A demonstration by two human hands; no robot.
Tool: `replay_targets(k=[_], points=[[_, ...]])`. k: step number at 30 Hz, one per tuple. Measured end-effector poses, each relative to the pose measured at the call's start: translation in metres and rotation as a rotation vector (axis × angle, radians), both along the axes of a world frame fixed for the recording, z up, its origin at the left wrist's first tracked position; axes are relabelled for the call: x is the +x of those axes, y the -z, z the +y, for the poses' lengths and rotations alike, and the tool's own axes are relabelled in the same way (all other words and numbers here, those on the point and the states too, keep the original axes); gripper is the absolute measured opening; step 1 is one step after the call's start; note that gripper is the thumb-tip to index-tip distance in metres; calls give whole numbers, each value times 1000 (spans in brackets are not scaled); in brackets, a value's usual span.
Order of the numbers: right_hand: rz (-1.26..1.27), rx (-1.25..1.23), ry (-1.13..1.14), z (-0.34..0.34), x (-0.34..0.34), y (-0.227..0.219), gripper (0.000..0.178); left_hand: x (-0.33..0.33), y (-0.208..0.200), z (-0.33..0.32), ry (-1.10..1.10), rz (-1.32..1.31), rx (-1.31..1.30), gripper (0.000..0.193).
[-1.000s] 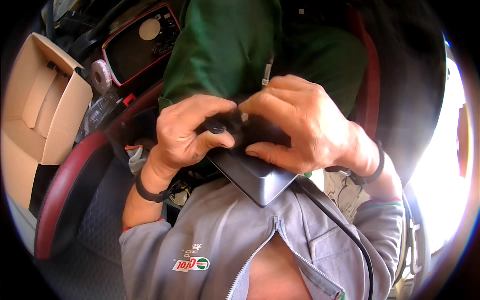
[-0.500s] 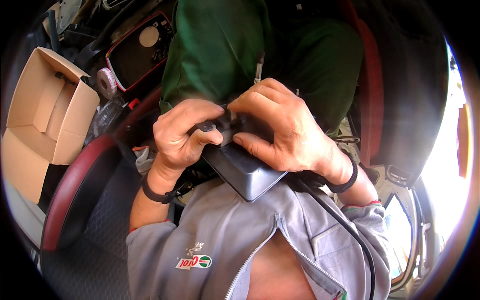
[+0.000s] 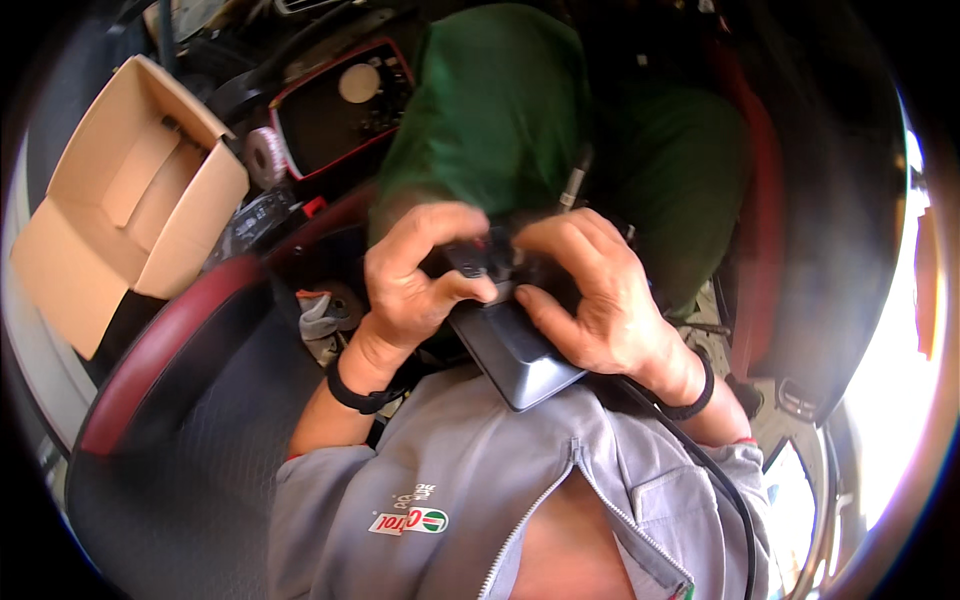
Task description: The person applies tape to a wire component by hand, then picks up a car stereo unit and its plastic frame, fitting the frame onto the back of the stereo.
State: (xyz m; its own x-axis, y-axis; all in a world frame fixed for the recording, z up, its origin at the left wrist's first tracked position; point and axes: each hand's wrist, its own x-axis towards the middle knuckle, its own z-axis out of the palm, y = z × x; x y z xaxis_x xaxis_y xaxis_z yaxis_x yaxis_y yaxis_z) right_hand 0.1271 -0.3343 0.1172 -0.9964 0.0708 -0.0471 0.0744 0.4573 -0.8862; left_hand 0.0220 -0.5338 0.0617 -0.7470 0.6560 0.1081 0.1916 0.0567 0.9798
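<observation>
A black plastic housing with sloped sides lies tilted against my body, just below my knees. A small dark mount sits on its upper face. My left hand is closed about the mount's left side, its thumb pressed to the mount and its forefinger curled above. From the right, my right hand grips the housing, with the thumb lying next to the mount and the fingers bent over the far side. Motion blurs the fingertips of both hands. A black cable runs down along my right side.
An open cardboard box stands at the left, beside a seat with a red-trimmed backrest. Behind are a roll of tape and a red-edged dark panel. A door opening lets in bright light at the right.
The view has shifted, so everything sits farther right in it. My fingers have moved slightly on the mount, spreading a little from it at the top; both hands keep hold of the housing.
</observation>
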Motion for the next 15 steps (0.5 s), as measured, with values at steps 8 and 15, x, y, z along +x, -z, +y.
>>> replay_targets(k=[8, 15], points=[[45, -2, -17, -1, 3, -17, 40, 8, -25, -7, -11, 42, -125, 73], [0, -14, 206, 0, 8, -30, 37, -10, -42, 17, -5, 376, -97, 87]])
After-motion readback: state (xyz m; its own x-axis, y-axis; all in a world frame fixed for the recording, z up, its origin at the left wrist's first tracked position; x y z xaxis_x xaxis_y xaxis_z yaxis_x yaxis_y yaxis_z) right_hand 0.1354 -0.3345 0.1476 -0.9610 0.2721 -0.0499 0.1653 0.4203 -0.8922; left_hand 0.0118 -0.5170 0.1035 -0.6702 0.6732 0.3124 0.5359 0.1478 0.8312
